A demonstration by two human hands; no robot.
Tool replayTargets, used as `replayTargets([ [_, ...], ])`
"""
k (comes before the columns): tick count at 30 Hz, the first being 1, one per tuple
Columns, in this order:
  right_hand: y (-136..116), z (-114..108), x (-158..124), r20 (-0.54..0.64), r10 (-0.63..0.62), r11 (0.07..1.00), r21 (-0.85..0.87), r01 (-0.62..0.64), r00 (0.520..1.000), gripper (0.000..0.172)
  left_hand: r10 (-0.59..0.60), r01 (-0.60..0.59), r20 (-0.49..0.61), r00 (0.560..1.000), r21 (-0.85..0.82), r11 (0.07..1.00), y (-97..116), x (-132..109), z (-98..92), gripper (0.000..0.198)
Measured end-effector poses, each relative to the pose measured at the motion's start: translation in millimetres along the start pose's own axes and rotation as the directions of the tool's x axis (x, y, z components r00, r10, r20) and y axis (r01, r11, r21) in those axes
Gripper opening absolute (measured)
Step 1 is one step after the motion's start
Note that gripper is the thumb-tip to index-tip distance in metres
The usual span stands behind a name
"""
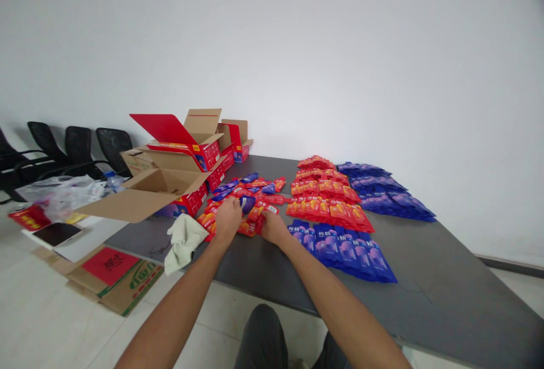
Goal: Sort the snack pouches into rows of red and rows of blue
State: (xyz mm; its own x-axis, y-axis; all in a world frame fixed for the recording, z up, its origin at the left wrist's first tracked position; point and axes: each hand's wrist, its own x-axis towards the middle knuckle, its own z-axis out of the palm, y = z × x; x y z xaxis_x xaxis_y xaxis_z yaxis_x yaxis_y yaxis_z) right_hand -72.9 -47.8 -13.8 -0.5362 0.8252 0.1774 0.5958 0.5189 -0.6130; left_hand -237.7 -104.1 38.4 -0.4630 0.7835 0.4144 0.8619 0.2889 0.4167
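On the dark grey table [408, 250] lies a loose mixed heap of small red and blue printed pouches [238, 192]. At the front of this heap, my left hand [228, 220] is closed, with a blue pouch [247, 204] sticking out at its fingertips. Just to its right, my right hand [274, 227] grips a red pouch [259, 209] with orange fruit on it; its fingertips are partly hidden. Rows of red pouches [325, 204] lie overlapped to the right of my hands. Nearer me is a row of blue pouches [344, 247].
More blue pouches [382, 190] are stacked at the back right. Open red cartons [208, 153] stand at the back left, one flap [114, 203] reaching forward. A pale cloth [185, 240] hangs over the front edge. A phone [57, 234] and plastic bags [70, 196] lie left.
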Motion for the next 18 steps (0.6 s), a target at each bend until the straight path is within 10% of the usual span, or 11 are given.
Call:
replayTargets([
  [3, -4, -5, 0, -0.064, 0.026, 0.988, 0.155, -0.016, 0.998, 0.011, 0.047, -0.046, -0.073, 0.996, 0.012, 0.999, 11, -9, -9.6, 0.034],
  [7, -17, -19, -2, -0.08, 0.104, 0.924, 0.377, -0.067, 0.991, 0.036, 0.234, -0.231, -0.089, 0.968, 0.04, 0.972, 24, -27, -13.0, 0.029],
  [11, -25, -33, -12, 0.089, 0.172, 0.513, 0.842, -0.166, 0.981, 0.043, 0.457, -0.457, 0.01, 0.889, -0.042, 0.889, 32, -47, -6.0, 0.023],
  [13, -23, -39, -20, 0.084, 0.175, 0.448, 0.881, -0.155, 0.981, 0.038, 0.523, -0.513, 0.014, 0.852, -0.175, 0.841, 36, -54, -1.2, 0.022],
  [18, -10, -50, -43, -0.059, 0.237, 0.528, 0.845, -0.078, 0.97, 0.03, 0.194, -0.101, 0.1, 0.976, -0.581, 0.807, 48, -63, 9.8, 0.03],
])
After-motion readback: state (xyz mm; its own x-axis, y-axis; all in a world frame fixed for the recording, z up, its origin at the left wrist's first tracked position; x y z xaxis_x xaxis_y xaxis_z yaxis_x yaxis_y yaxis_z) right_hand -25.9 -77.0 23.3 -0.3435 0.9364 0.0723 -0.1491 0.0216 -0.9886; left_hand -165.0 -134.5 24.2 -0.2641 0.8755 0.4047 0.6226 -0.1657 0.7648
